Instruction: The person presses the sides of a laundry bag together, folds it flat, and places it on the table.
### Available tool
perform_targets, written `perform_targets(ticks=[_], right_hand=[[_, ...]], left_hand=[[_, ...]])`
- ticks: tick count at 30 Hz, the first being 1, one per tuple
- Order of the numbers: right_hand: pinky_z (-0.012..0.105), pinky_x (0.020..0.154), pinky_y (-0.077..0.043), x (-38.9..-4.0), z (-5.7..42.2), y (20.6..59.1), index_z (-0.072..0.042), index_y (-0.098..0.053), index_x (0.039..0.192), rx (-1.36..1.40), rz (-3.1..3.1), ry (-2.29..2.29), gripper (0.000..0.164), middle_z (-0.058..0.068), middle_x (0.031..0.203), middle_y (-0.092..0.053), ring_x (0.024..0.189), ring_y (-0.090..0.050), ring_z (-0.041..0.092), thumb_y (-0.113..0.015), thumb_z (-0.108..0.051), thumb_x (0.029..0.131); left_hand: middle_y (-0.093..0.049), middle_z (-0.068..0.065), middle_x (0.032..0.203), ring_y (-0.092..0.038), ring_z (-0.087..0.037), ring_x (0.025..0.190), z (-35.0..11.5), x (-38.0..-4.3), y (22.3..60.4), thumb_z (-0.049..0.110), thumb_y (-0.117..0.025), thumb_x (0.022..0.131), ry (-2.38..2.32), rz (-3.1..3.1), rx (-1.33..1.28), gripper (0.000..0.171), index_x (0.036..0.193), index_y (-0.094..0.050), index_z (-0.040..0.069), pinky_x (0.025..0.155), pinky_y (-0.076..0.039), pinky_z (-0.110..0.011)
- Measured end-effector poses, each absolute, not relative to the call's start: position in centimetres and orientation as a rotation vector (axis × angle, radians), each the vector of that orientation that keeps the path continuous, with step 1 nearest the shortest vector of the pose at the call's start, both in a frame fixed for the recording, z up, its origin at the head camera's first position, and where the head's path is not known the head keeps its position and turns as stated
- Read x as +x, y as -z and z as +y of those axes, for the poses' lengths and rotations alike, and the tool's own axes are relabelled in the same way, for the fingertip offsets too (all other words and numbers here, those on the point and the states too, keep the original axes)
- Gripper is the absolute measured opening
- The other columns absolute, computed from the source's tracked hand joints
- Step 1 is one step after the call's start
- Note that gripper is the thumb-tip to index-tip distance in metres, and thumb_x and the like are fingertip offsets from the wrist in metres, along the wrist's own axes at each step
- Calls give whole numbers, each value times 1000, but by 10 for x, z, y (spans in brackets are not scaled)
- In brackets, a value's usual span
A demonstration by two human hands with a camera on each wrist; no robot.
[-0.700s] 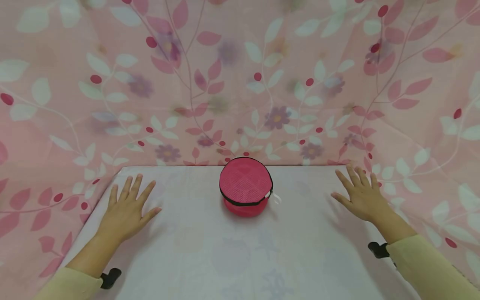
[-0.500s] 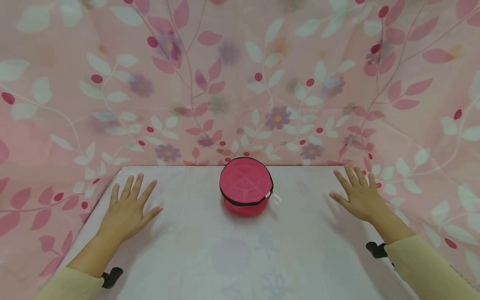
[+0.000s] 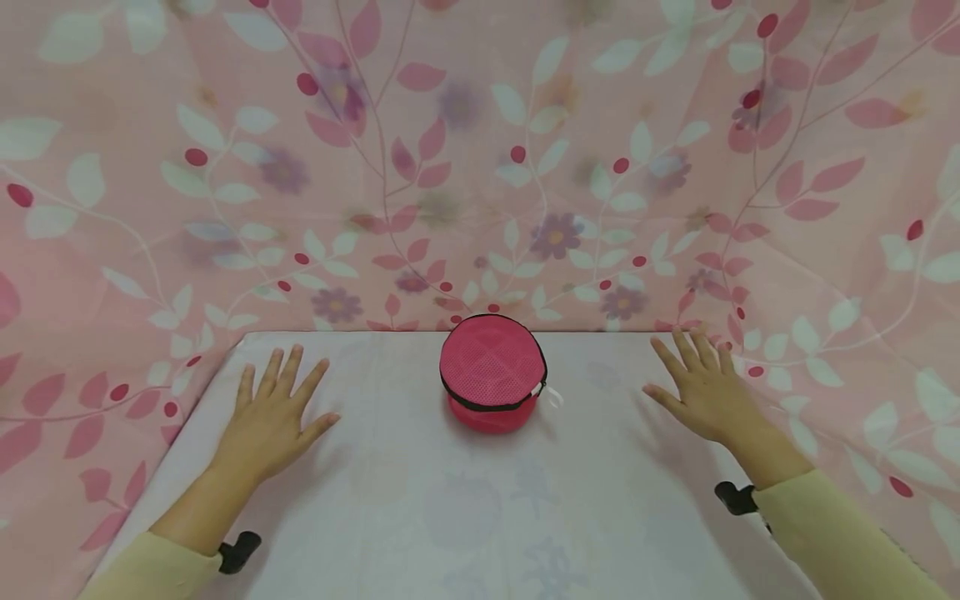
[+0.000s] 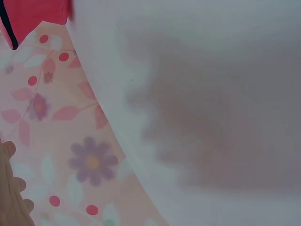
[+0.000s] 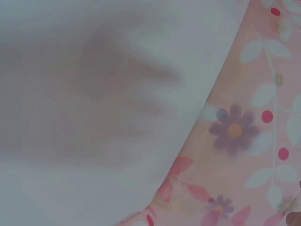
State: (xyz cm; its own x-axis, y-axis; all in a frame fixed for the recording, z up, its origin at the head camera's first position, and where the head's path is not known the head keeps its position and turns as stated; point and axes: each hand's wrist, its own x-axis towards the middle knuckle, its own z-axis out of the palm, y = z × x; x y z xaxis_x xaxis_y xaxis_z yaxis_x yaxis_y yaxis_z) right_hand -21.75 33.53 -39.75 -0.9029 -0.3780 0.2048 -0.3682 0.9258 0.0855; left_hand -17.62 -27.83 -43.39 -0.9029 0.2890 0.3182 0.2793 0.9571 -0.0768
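A round pink mesh bag (image 3: 492,367) with black trim and a white zipper pull (image 3: 553,395) stands at the middle of the far part of the table. My left hand (image 3: 272,421) hovers over the table to its left, palm down, fingers spread, holding nothing. On the other side, my right hand (image 3: 705,392) hovers likewise with straight, spread fingers and nothing in them. Part of the bag (image 4: 40,14) shows at the top corner of the left wrist view, while fingertips (image 4: 9,149) appear at that view's left edge. The right wrist view catches mostly the hand's shadow and a fingertip (image 5: 294,218).
A white cloth (image 3: 465,517) with faint prints covers the table. Pink floral curtains (image 3: 465,167) rise behind the far edge and along both sides. Small black mounts (image 3: 240,552) stick out from both wrists below the pale sleeves.
Both hands have moved inward a little, the left one to the right and the right one to the left, with fingers still spread. The bag stays in place.
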Motion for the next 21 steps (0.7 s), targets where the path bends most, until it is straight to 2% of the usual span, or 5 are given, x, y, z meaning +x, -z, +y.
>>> perform_targets(ticks=[7,11,21], right_hand=[[57,105,13,-219,325,400,-15,-16,148,609,-2837,22,76,13,154,1,139,12,29,-43,-55,90],[57,105,12,-219,318,400,-16,-16,149,631,-2825,-27,75,12,154,2,139,12,28,-44,-54,90],[61,105,2,-225,298,406,-18,-12,149,644,-2797,-125,75,15,154,-2,140,9,28,-45,-51,91]], left_hand=[[-3,-14,154,6,-32,140,-268,-174,433,68,-38,85,-41,-2777,-415,78,148,-17,26,106,8,-57],[-3,-14,154,7,-31,140,-260,-175,432,68,-37,85,-32,-2775,-410,78,148,-17,26,106,8,-58],[-5,-15,153,4,-33,140,-236,-182,433,68,-37,86,8,-2762,-433,78,148,-16,26,106,5,-59]])
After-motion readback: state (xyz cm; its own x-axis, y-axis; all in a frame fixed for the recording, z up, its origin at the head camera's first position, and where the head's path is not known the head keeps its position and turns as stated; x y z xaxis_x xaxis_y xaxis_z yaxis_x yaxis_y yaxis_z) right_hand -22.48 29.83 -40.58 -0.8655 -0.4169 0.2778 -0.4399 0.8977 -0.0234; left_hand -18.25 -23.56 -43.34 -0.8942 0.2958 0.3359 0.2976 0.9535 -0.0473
